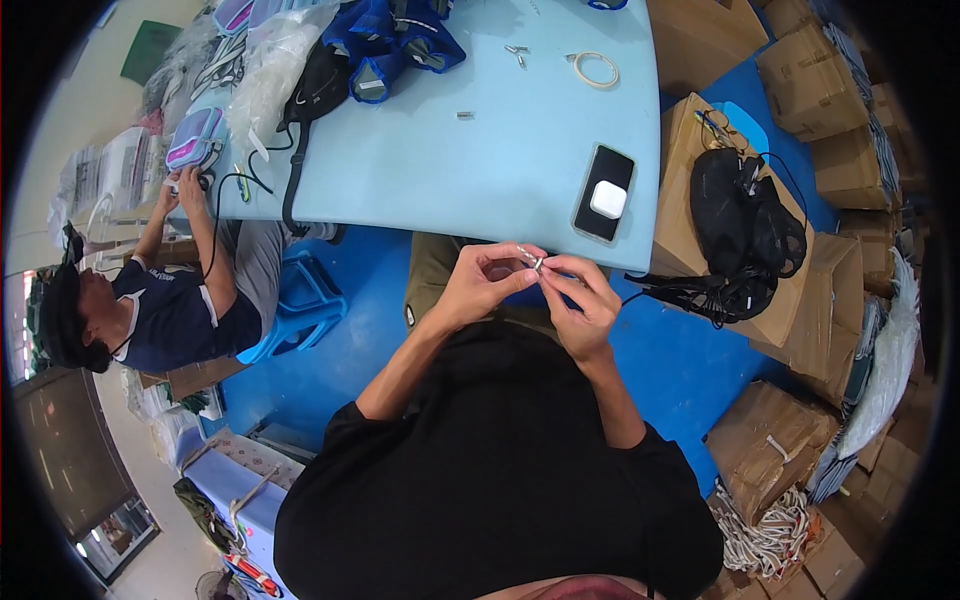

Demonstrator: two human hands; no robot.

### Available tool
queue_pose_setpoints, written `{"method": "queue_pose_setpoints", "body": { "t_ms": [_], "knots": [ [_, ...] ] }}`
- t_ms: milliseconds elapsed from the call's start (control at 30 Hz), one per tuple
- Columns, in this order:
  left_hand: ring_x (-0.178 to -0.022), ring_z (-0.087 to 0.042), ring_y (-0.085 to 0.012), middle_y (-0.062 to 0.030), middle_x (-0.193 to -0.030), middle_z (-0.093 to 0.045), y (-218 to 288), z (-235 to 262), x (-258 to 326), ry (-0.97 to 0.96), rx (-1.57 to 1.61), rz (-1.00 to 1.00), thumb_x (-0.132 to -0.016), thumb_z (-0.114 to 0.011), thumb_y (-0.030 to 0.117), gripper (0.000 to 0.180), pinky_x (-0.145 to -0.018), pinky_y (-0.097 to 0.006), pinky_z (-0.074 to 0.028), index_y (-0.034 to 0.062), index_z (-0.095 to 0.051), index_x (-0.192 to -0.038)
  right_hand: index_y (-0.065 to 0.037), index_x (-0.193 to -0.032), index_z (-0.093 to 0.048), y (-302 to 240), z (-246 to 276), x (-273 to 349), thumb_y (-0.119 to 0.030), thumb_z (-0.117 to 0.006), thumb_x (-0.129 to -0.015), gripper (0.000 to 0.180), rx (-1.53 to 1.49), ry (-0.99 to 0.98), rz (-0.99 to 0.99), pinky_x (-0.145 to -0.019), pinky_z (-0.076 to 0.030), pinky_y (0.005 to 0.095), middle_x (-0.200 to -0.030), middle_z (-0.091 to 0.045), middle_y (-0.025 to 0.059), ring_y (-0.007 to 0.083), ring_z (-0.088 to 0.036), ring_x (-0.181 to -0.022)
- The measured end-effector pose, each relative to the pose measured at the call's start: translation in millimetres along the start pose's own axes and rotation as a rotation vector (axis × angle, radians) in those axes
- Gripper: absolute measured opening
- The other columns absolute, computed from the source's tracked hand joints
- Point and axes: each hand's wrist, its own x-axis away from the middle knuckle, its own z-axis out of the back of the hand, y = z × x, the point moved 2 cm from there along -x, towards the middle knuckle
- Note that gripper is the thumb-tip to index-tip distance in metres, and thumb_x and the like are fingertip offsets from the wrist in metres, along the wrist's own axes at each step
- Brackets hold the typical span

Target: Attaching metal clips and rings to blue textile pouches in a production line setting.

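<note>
My left hand (482, 284) and my right hand (582, 302) meet just off the front edge of the light-blue table (400, 170). Between their fingertips is a small silver metal piece (537, 264), too small to make out its exact kind. Both hands are closed in a pinch on it, thumbs against forefingers. On the tabletop beyond lie similar-looking small metal pieces (517, 56), and another small metal piece (464, 116) lies nearer. A dark phone (588, 225) with a white rounded case (608, 199) on it rests close to my right hand.
A tape roll (596, 69) lies at the far right of the table. Blue bags (385, 45) and a black strap (297, 170) occupy its left. Another person (190, 300) handles a purple-grey pouch (197, 138) there. Black mesh bags (745, 215) sit on cartons (790, 300) to my right.
</note>
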Motion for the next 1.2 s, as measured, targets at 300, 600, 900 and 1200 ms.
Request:
{"method": "queue_pose_setpoints", "body": {
  "t_ms": [300,600,900,1200],
  "knots": [
    [-0.107,-0.065,-0.0149,-0.0106,-0.12,-0.07,-9,-6,0,0.033,0.051,-0.152,-0.095,-0.072,-0.002,0.022,-0.094,-0.031,-0.054,-0.0059,-0.073,-0.116,-0.003,-0.091,-0.078,-9,-1,-3,0.006,-0.083,-0.073,0.021,0.275,0.068,0.16,-0.077,-0.053,0.0368,-0.096,-0.073,0.0062,0.0265,-0.068,-0.09],
    [-0.101,-0.063,-0.0127,-0.01,-0.118,-0.069,-9,-15,3,0.132,-0.046,-0.219,-0.096,-0.071,-0.002,0.018,-0.09,-0.029,-0.054,-0.0065,-0.071,-0.113,0.0,-0.091,-0.075,-8,1,-3,0.009,-0.08,-0.075,0.018,0.205,0.053,0.103,-0.074,-0.053,0.0364,-0.09,-0.073,0.0088,0.0266,-0.068,-0.083],
    [-0.101,-0.065,-0.0136,-0.0113,-0.116,-0.07,-9,-14,4,0.192,-0.262,-0.337,-0.093,-0.064,-0.013,0.023,-0.088,-0.028,-0.054,-0.0058,-0.071,-0.114,0.002,-0.091,-0.074,-9,2,-8,0.01,-0.079,-0.078,0.016,0.116,0.014,-0.008,-0.075,-0.058,0.0348,-0.091,-0.077,0.0131,0.0275,-0.073,-0.085],
    [-0.094,-0.069,-0.0168,-0.0146,-0.113,-0.071,1,-22,4,0.179,-0.379,-0.449,-0.088,-0.057,-0.022,0.033,-0.079,-0.027,-0.06,-0.0061,-0.07,-0.113,0.003,-0.093,-0.073,-8,6,-8,0.01,-0.075,-0.084,0.011,0.04,-0.059,-0.222,-0.076,-0.06,0.031,-0.094,-0.078,0.0146,0.0245,-0.076,-0.084]
  ]
}}
